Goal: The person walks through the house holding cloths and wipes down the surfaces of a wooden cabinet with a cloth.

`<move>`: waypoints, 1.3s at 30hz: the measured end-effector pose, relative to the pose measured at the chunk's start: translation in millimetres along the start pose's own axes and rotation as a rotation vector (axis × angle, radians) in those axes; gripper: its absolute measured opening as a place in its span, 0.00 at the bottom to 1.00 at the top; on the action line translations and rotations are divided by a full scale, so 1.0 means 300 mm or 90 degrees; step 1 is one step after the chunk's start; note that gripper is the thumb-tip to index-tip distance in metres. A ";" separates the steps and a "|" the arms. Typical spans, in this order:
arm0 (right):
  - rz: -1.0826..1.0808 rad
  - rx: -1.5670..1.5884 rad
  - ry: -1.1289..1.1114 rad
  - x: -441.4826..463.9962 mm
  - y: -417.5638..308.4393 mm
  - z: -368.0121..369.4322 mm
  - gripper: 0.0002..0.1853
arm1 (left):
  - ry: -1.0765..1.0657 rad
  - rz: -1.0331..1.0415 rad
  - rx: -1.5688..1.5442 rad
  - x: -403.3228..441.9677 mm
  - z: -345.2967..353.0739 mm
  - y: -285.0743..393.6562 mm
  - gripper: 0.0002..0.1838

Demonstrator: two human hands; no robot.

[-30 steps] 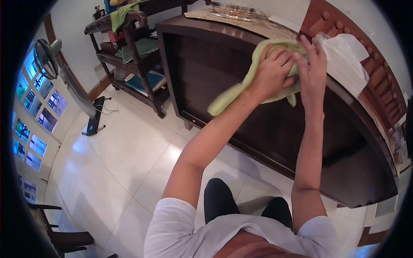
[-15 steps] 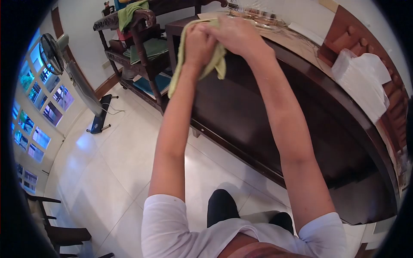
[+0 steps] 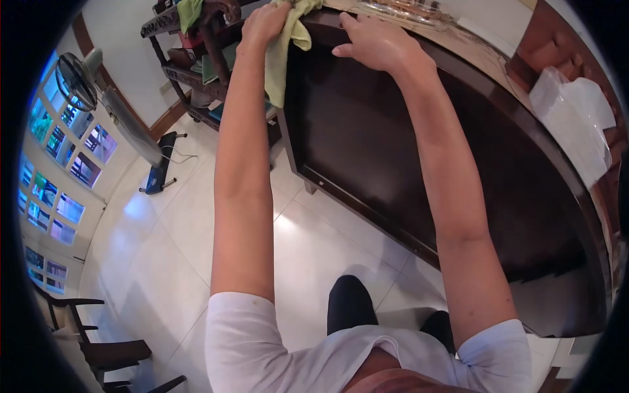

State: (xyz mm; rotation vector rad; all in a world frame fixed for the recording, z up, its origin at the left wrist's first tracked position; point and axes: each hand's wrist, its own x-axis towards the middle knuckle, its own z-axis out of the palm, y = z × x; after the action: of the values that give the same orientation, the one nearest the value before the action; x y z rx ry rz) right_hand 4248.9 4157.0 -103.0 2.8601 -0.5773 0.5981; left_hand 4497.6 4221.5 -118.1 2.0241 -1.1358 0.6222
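My left hand (image 3: 265, 23) is closed on a yellow-green cloth (image 3: 278, 69) at the far left corner of a dark wooden cabinet (image 3: 367, 124). Part of the cloth lies over the top, and a long end hangs down past the corner. My right hand (image 3: 383, 43) reaches over the front edge of the cabinet top, to the right of the cloth and apart from it. Its thumb and index finger are spread, and nothing shows between them.
A clear plastic-wrapped item (image 3: 403, 11) and a white plastic bag (image 3: 576, 121) sit along the cabinet top. Left of the cabinet stands a carved wooden shelf (image 3: 187, 75) with another green cloth (image 3: 189, 14). A standing fan (image 3: 124, 111) and dark chair (image 3: 108, 354) are farther left.
My right hand has let go of the cloth and moved right with fingers spreading. My left hand has moved left and farther away with the cloth, which now hangs at the corner.
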 end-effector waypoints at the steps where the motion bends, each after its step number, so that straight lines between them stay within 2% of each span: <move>1: 0.025 0.014 -0.042 -0.016 -0.014 -0.029 0.34 | -0.024 0.004 0.026 -0.014 0.002 -0.001 0.20; 4: -0.102 0.161 0.139 -0.014 0.051 0.009 0.31 | 0.082 0.245 0.238 -0.091 0.052 0.023 0.21; 6: -0.095 0.190 0.112 -0.116 0.081 -0.071 0.31 | 0.212 0.269 -0.023 -0.191 0.137 0.108 0.18; 7: -0.094 0.208 0.100 -0.179 0.093 -0.105 0.31 | 0.216 0.182 -0.177 -0.294 0.163 0.236 0.21; 8: -0.085 0.224 0.191 -0.245 0.110 -0.108 0.30 | 0.241 0.100 -0.339 -0.398 0.187 0.368 0.32; 9: -0.073 0.237 0.282 -0.313 0.128 -0.094 0.30 | 0.254 0.135 -0.470 -0.494 0.207 0.486 0.40; 10: -0.061 0.245 0.372 -0.374 0.152 -0.097 0.30 | 0.263 0.181 -0.612 -0.576 0.218 0.628 0.40; 11: -0.051 0.244 0.329 -0.428 0.173 -0.128 0.29 | 0.192 0.090 -0.568 -0.655 0.210 0.770 0.43; 12: -0.036 0.242 0.284 -0.488 0.191 -0.169 0.28 | 0.110 0.070 -0.597 -0.734 0.220 0.873 0.44; 14: -0.004 0.230 0.207 -0.575 0.232 -0.229 0.26 | 0.150 0.128 -0.364 -0.790 0.202 0.987 0.42; 16: 0.047 0.216 0.140 -0.626 0.248 -0.253 0.24 | 0.145 0.137 -0.113 -0.772 0.281 0.919 0.38; 18: 0.085 0.131 0.162 -0.712 0.261 -0.276 0.24 | 0.121 0.068 0.031 -0.686 0.295 0.856 0.33; 20: -0.028 0.007 0.218 -0.815 0.304 -0.291 0.25 | 0.217 0.045 -0.272 -0.646 0.218 0.898 0.32; 22: -0.038 -0.009 0.318 -0.927 0.339 -0.293 0.27 | 0.255 0.088 -0.270 -0.716 0.215 1.007 0.32; 24: -0.055 -0.039 0.457 -1.021 0.390 -0.289 0.17 | 0.239 0.175 -0.245 -0.802 0.224 1.138 0.30; 28: -0.005 -0.052 0.463 -1.254 0.534 -0.343 0.18 | 0.236 0.262 -0.214 -0.961 0.252 1.444 0.29; 29: 0.015 -0.055 0.469 -1.323 0.573 -0.372 0.18 | 0.244 0.252 -0.289 -1.000 0.238 1.540 0.30; 30: 0.035 -0.057 0.474 -1.387 0.609 -0.397 0.17 | 0.197 0.223 -0.355 -1.042 0.257 1.619 0.33; 31: 0.067 -0.028 0.491 -1.439 0.640 -0.423 0.18 | 0.132 0.216 -0.339 -1.078 0.208 1.721 0.36; 32: 0.099 0.000 0.506 -1.495 0.672 -0.443 0.19 | 0.162 0.247 -0.351 -1.129 0.299 1.786 0.38; 35: 0.200 -0.028 0.565 -1.637 0.761 -0.495 0.19 | 0.062 0.322 -0.272 -1.249 0.286 2.003 0.38; 39: 0.240 -0.037 0.578 -1.717 0.805 -0.532 0.20 | 0.050 0.387 -0.205 -1.291 0.222 2.061 0.35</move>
State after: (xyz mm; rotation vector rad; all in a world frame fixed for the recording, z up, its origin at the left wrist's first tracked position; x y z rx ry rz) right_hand 3660.2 4147.7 -152.8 2.0693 -0.9021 1.7356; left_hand 3774.1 4153.4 -210.7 1.3639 -1.6946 0.7438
